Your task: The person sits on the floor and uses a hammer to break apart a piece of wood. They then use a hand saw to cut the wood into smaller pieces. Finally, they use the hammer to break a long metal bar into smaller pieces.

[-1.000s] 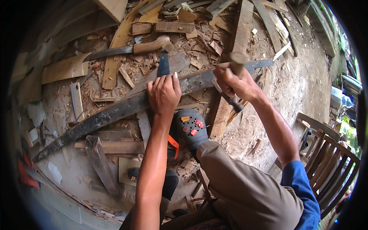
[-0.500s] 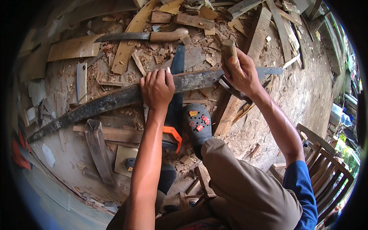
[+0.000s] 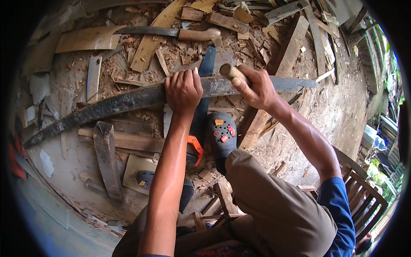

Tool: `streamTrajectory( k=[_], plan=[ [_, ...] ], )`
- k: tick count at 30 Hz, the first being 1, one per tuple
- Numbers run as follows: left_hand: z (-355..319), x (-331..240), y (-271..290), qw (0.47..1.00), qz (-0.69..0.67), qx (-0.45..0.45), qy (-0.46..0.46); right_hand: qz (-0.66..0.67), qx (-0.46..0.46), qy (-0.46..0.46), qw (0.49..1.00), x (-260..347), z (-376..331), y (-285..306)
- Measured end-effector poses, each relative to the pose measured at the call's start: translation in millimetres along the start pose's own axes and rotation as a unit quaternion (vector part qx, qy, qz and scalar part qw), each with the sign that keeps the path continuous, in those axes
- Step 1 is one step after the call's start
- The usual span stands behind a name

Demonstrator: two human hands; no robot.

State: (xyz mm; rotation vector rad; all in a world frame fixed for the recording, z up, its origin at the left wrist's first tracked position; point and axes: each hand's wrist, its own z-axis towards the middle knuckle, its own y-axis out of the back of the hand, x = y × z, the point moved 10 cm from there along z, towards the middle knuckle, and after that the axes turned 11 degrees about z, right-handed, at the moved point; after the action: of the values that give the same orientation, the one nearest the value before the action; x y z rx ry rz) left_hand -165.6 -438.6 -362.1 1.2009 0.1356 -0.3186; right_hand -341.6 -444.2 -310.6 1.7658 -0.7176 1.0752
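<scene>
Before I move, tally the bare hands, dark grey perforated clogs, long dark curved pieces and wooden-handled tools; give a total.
Bare hands: 2 (left hand, right hand)
Dark grey perforated clogs: 2
Long dark curved piece: 1
Wooden-handled tools: 2 (one held, one lying)
Total: 7

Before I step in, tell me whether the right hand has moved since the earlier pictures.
Yes. Judged against the wooden-handled blade lying at upper left, the right hand has shifted to the left.
</scene>
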Motion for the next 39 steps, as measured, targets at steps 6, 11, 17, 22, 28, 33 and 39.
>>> streamTrajectory(
  k=[6, 11, 17, 22, 28, 33, 39],
  plan=[
    [-3, 2, -4, 1.0, 0.003, 0.006, 0.006, 0.063, -0.14, -0.016, 0.988, -12, -5, 16],
    [-3, 4, -4, 1.0, 0.014, 0.012, 0.008, 0.098, -0.202, -0.003, 0.974, -12, -12, 22],
    [-1, 1, -2, 1.0, 0.015, 0.012, 0.001, 0.179, -0.256, -0.057, 0.948, -16, 0, 19],
    [-3, 1, -3, 1.0, 0.021, 0.007, -0.006, 0.185, -0.24, -0.004, 0.953, -5, -6, 19],
    [-3, 1, -1, 1.0, 0.006, 0.001, -0.004, 0.182, -0.161, 0.003, 0.97, -20, -10, 36],
    [-3, 1, 0, 1.0, -0.001, -0.007, 0.004, 0.11, -0.085, 0.029, 0.99, -6, -3, 14],
    [-3, 3, -3, 1.0, 0.015, 0.013, 0.007, 0.02, -0.15, 0.023, 0.988, 15, 20, 5]
  ],
)
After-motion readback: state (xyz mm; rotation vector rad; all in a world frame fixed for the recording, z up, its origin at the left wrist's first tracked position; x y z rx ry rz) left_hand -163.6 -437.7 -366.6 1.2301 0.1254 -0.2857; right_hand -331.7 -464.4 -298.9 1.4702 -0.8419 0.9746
